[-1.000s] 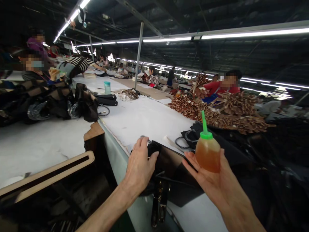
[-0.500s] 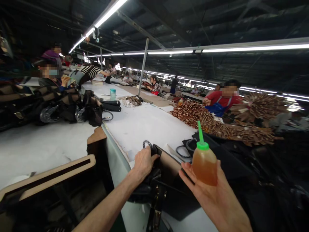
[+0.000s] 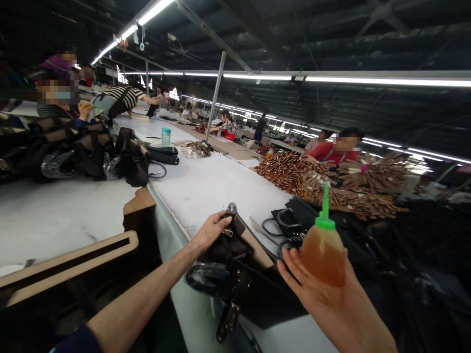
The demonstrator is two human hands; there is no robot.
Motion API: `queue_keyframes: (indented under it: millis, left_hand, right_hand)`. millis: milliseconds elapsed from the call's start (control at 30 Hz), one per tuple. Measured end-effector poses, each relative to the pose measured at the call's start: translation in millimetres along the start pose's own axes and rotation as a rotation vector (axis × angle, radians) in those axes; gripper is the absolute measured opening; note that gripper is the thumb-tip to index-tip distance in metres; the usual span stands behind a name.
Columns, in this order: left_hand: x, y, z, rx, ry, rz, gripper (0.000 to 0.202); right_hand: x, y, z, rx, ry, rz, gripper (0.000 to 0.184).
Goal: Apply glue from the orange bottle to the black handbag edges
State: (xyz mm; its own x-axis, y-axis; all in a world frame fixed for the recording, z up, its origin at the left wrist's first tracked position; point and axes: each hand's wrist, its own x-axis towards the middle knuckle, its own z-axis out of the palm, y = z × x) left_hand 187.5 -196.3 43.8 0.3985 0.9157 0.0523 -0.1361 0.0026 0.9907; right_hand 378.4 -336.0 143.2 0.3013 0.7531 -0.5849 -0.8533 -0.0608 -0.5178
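My left hand [image 3: 212, 231] pinches the upper edge of a black handbag [image 3: 253, 289] lying at the table's near edge. The bag has a tan strip along its opening, a metal zip pull [image 3: 227, 233] beside my fingertips and dark hardware in front. A plastic-wrapped handle [image 3: 206, 277] hangs on its near side. My right hand [image 3: 327, 304], palm up, holds a squeeze bottle [image 3: 324, 255] of amber liquid with a green cap and nozzle, nozzle pointing up. The fingers of that hand are partly stretched beside the bottle; its thumb is mostly hidden behind it.
Black bag pieces with looped handles [image 3: 283, 220] lie right of the bag. Bundled brown strips [image 3: 287, 171] are heaped further back. More black bags [image 3: 84, 152] and a teal-lidded jar [image 3: 166, 137] stand left. A slotted tan panel [image 3: 73, 264] is near left. Co-workers sit around.
My left hand has shifted slightly left and up along the bag's edge, and more of the bag's zip and wrapped handle shows. The bottle in my right hand has moved right and stands more upright.
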Motion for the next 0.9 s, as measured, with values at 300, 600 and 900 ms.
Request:
queue_keyframes:
  millis: [300,600,900]
  left_hand:
    - [0.1,105.9,-24.3,0.485,-0.393,0.122,0.032]
    - [-26.9,84.3,-73.1,0.633,-0.643,-0.259,0.032]
    - [-36.9,93.3,-79.6,0.703,-0.733,-0.402,0.027]
  right_hand:
    - [-30.4,2.2,-26.6,-0.164,-0.123,0.112,0.040]
    - [-9.5,9.5,-40.7,-0.811,-0.295,-0.451,0.052]
    - [-0.9,30.4,-12.0,-1.340,-0.256,-0.845,0.055]
